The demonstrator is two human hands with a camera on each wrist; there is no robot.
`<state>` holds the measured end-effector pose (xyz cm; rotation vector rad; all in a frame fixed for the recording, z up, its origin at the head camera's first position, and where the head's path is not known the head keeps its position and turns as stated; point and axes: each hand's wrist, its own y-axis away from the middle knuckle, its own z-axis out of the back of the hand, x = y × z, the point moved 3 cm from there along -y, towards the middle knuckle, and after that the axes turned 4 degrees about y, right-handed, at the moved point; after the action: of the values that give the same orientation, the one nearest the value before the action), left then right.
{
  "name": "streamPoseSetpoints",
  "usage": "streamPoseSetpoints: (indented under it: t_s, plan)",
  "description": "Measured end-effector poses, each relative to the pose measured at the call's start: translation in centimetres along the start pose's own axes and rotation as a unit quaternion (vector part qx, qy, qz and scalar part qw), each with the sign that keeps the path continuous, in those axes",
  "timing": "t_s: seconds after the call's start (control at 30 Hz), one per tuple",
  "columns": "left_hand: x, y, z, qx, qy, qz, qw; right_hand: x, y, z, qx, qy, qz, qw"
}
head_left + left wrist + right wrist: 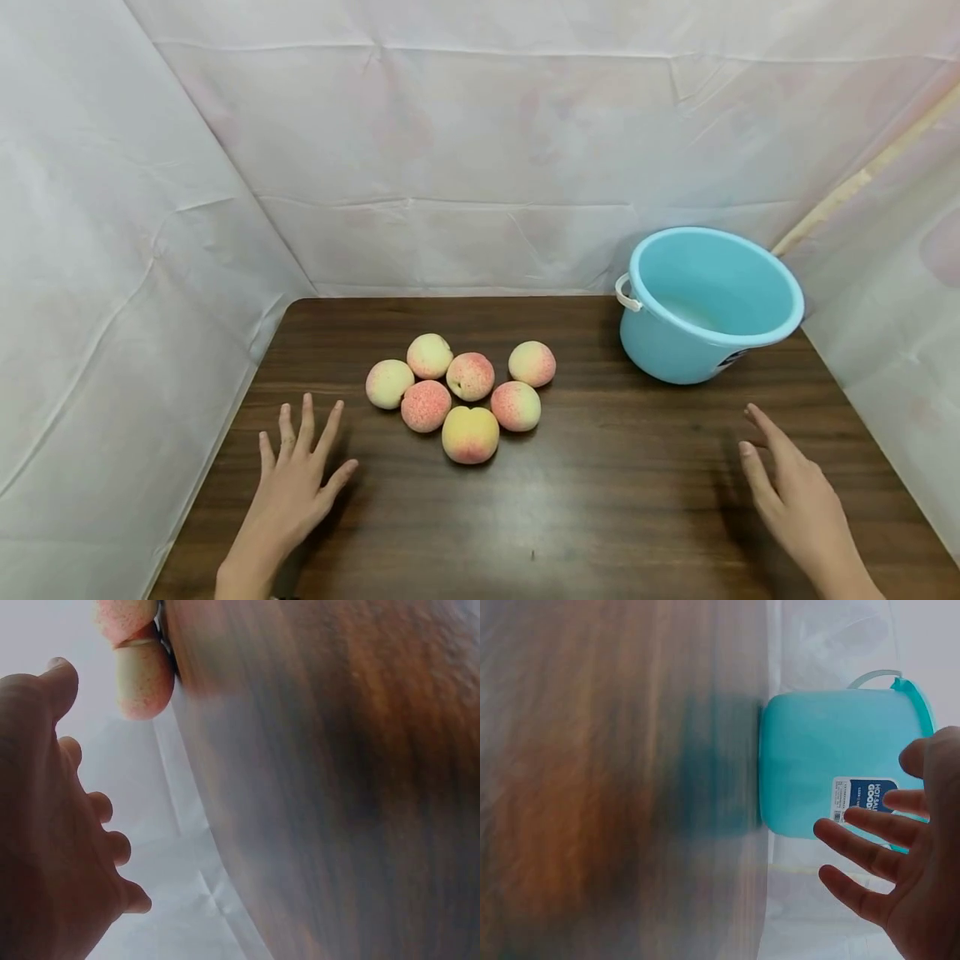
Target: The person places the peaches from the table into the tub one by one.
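Note:
Several peaches lie in a loose cluster on the dark wooden table (pixel 585 500), among them a yellow one (pixel 470 435) at the front and a pale one (pixel 390 384) at the left. My left hand (pixel 294 483), fingers spread and holding nothing, is over the table just left of them. At the back right stands a light blue bucket (pixel 675 350) with a white handle (pixel 628 293). In front of it is my right hand (pixel 798 492), also holding nothing, fingers extended. The right wrist view shows a label (pixel 866 795) on the bucket's side, partly behind the fingers.
A pale sheet (pixel 465 167) hangs behind the table's back edge, and further sheeting (pixel 112 292) hangs along the left side. The right side has a similar sheet (pixel 892 317) close to the bucket. Bare wood lies between the peaches and the right hand.

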<state>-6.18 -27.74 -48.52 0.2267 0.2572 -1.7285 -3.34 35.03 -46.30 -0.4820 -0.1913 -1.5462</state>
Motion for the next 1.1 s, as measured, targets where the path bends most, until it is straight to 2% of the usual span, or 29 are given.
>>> streamPoseSetpoints:
  t_s: [0.1, 0.2, 0.33, 0.4, 0.43, 0.5, 0.57, 0.63, 0.67, 0.7, 0.8, 0.9, 1.1]
  plan:
    - [-0.3, 0.0, 0.1, -0.015, 0.007, -0.012, 0.9998, 0.1, -0.4, 0.5, -0.030, -0.030, -0.006, 0.999]
    - [-0.7, 0.1, 0.5, -0.063, 0.001, -0.044, 0.9971, 0.4, -1.0, 0.9, -0.067, -0.074, -0.008, 0.995]
    - [-1.2, 0.2, 1.3, -0.147, -0.011, -0.102, 0.9838, 0.8, -1.9, 1.3, -0.105, -0.151, -0.027, 0.983]
    - [-1.4, 0.2, 1.6, -0.172, -0.011, -0.124, 0.9771, 1.0, -2.3, 1.6, -0.118, -0.204, -0.041, 0.971]
    - [-1.4, 0.1, 1.7, -0.182, -0.009, -0.133, 0.9743, 1.0, -2.6, 1.7, -0.121, -0.243, -0.049, 0.961]
    - [-1.5, 0.1, 1.8, -0.191, -0.006, -0.145, 0.9707, 1.1, -3.1, 1.9, -0.129, -0.342, -0.066, 0.928]
    - [-1.7, 0.0, 1.9, -0.196, -0.004, -0.156, 0.9682, 1.1, -3.5, 2.2, -0.139, -0.445, -0.080, 0.881]
    - [-1.8, -0.1, 2.0, -0.197, -0.001, -0.164, 0.9666, 1.0, -3.9, 2.4, -0.153, -0.534, -0.093, 0.826]
    - [-1.9, -0.1, 2.0, -0.197, -0.001, -0.167, 0.9661, 1.0, -4.1, 2.6, -0.161, -0.564, -0.098, 0.804]
    - [-2.0, -0.2, 2.1, -0.196, -0.001, -0.170, 0.9658, 0.9, -4.3, 2.7, -0.166, -0.584, -0.102, 0.788]
    - [-2.3, -0.3, 2.1, -0.195, 0.003, -0.175, 0.9649, 0.8, -4.9, 3.1, -0.174, -0.612, -0.112, 0.763]
    - [-2.6, -0.5, 2.0, -0.193, 0.002, -0.177, 0.9650, 0.6, -5.6, 3.3, -0.169, -0.632, -0.115, 0.747]
    - [-3.4, -0.9, 1.7, -0.197, 0.005, -0.190, 0.9619, 0.6, -7.1, 3.8, -0.145, -0.709, -0.098, 0.683]
